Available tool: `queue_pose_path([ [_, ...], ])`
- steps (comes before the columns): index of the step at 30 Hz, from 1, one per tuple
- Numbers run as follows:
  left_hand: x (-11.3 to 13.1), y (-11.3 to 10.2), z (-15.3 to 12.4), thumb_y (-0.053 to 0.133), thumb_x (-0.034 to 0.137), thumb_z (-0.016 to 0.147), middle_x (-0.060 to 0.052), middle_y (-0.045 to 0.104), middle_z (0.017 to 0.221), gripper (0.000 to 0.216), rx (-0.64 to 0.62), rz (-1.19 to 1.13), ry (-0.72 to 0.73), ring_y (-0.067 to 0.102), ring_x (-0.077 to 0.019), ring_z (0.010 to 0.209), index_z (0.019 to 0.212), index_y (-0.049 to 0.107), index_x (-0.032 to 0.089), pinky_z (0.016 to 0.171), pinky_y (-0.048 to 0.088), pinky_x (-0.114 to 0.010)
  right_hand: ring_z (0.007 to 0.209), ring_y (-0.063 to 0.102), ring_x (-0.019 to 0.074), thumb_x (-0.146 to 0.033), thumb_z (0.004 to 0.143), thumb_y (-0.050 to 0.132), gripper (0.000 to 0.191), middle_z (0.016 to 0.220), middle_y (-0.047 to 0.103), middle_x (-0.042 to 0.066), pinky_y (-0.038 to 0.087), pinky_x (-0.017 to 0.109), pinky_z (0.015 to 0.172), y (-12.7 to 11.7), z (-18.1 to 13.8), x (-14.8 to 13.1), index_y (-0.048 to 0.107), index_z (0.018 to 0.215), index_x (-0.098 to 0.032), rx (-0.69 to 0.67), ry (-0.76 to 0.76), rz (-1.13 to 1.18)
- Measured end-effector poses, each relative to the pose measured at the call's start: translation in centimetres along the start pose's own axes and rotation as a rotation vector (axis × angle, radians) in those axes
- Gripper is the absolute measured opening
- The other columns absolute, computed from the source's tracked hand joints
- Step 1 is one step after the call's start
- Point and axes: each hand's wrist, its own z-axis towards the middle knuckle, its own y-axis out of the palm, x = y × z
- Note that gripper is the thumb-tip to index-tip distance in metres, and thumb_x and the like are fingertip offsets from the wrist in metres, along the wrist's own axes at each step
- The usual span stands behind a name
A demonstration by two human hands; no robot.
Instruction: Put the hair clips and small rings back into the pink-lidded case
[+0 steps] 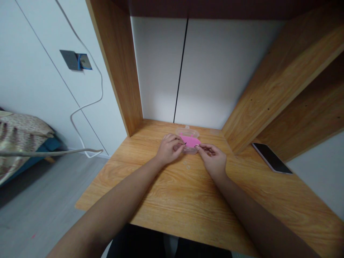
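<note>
A flat pink piece [190, 141] lies at or over a clear plastic box [191, 151] near the back of the wooden table. Behind it shows a clear, rounded, lid-like part [187, 131]. My left hand [170, 147] is at the pink piece's left side, thumb and forefinger closed together beside a small black bit. At its right edge my right hand [212, 156] pinches too, with another small dark bit by the fingertips. Whether these bits belong to one thing I cannot tell. Two small clear discs [186, 165] lie on the table nearer me.
To the right a phone [272, 158] lies on the wooden table [172, 200]. Wooden side panels [118, 68] and a white back wall [161, 71] enclose the rear. At left hang a white cable [102, 84] and an open wall socket [76, 60].
</note>
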Motion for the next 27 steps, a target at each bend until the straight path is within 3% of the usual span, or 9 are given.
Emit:
queue_pose_path([
  [9, 0.05, -0.19, -0.03, 0.059, 0.030, 0.092, -0.006, 0.071, 0.098, 0.015, -0.004, -0.006, -0.013, 0.061, -0.0210, 0.098, 0.091, 0.072, 0.021, 0.090, 0.045, -0.039, 0.063, 0.065, 0.0165, -0.039, 0.071, 0.082, 0.029, 0.075, 0.073, 0.007, 0.055, 0.029, 0.060, -0.09, 0.32, -0.26, 0.073, 0.083, -0.015, 0.076, 0.046, 0.053],
  [27, 0.14, -0.24, 0.02, 0.059, 0.031, 0.091, -0.007, 0.071, 0.096, 0.016, -0.006, -0.008, -0.014, 0.062, -0.0225, 0.095, 0.087, 0.071, 0.021, 0.088, 0.046, -0.041, 0.069, 0.068, 0.0188, -0.040, 0.075, 0.080, 0.027, 0.084, 0.077, 0.008, 0.057, 0.033, 0.064, -0.05, -0.10, 0.55, 0.076, 0.088, -0.018, -0.026, -0.030, 0.014],
])
